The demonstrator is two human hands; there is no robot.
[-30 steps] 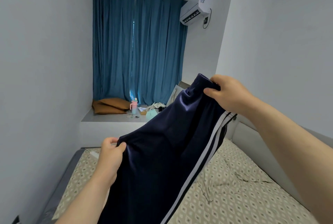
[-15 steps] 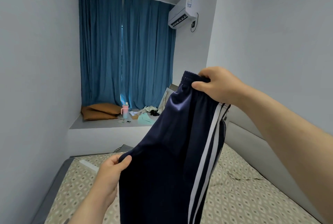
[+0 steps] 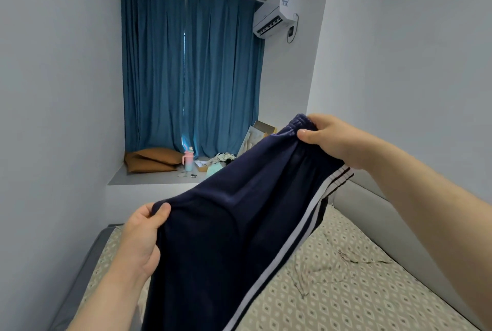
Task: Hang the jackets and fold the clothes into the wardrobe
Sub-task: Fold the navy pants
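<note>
Both arms reach forward, left hand (image 3: 141,240) low, right hand (image 3: 336,142) higher, each pinching the trousers (image 3: 229,227).

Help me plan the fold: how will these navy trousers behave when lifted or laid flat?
Probably floppy: the trousers sag between the right hand on the waistband and the left hand pinching lower down. Likely light: two grips at the edge hold them up. The fabric looks smooth, so it may slide on the bed when folded.
</note>
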